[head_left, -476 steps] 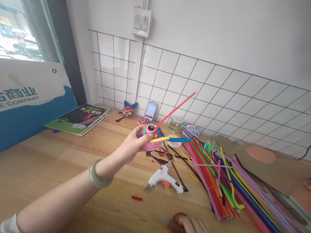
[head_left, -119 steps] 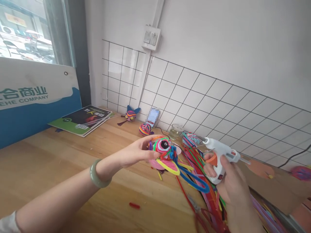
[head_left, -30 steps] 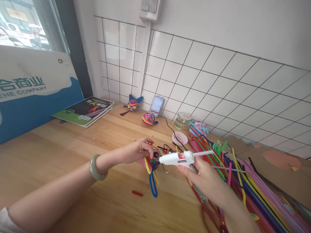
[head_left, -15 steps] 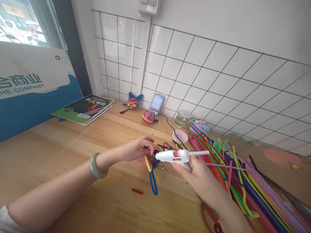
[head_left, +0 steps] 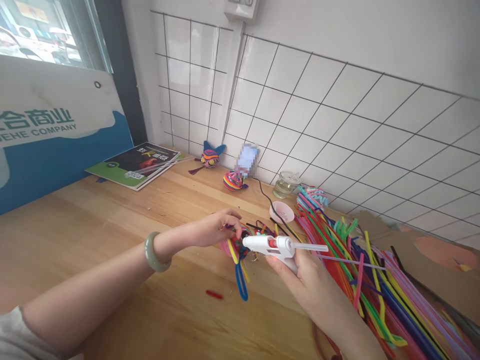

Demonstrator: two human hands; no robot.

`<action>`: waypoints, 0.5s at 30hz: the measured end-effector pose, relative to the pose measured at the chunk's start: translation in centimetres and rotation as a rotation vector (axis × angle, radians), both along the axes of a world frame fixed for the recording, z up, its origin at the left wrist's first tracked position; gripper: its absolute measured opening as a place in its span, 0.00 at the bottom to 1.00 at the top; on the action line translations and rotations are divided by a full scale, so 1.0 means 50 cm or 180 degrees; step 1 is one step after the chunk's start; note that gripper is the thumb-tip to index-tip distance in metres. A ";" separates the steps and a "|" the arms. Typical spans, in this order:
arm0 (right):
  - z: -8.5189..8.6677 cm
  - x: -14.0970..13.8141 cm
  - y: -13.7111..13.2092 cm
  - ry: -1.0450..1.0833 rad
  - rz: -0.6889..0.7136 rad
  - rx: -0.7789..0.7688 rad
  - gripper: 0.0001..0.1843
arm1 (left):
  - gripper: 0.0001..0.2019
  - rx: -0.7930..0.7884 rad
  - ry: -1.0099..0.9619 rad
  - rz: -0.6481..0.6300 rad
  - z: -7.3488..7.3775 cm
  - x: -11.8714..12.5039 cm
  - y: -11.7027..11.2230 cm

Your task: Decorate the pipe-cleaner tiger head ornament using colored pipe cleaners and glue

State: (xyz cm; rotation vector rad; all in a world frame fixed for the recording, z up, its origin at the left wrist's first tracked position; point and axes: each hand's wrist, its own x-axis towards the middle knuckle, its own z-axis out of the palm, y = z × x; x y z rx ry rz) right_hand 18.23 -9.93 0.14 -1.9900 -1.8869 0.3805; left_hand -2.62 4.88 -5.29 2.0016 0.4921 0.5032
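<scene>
My right hand (head_left: pixel 305 275) grips a white hot glue gun (head_left: pixel 268 245) by its handle, a clear glue stick (head_left: pixel 311 247) poking out of its rear. The nozzle points left at a multicoloured pipe-cleaner craft piece (head_left: pixel 232 247), close to it; whether they touch I cannot tell. On that piece's left side, my left hand (head_left: pixel 221 227) is closed with curled fingers holding it. A blue pipe-cleaner loop (head_left: pixel 241 282) and yellow ends hang from the piece toward me. The glue gun hides part of its right side.
A large pile of pipe cleaners (head_left: pixel 360 280) covers the right. Behind are a pink bowl (head_left: pixel 282 212), a glass jar (head_left: pixel 285 185), a phone (head_left: pixel 247 160) and finished pipe-cleaner figures (head_left: pixel 210 156). A black cord (head_left: pixel 268 197) crosses the table. Magazines (head_left: pixel 137 165) lie back left; a red scrap (head_left: pixel 214 294) lies in front.
The whole view has shifted slightly, so things appear a little further right. Both hands keep their hold, and the glue gun stays at the craft piece.
</scene>
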 end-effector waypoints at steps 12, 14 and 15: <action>-0.008 -0.001 0.003 -0.0026 -0.0033 -0.0047 0.24 | 0.09 0.0102 -0.0022 0.0064 -0.005 0.004 0.000; -0.009 -0.001 0.003 -0.0007 -0.0038 -0.0118 0.25 | 0.09 0.0111 0.0003 0.0080 -0.002 0.005 -0.001; -0.009 -0.001 0.004 0.0001 -0.0051 -0.0156 0.26 | 0.09 0.0115 0.0007 0.0084 0.000 0.006 -0.002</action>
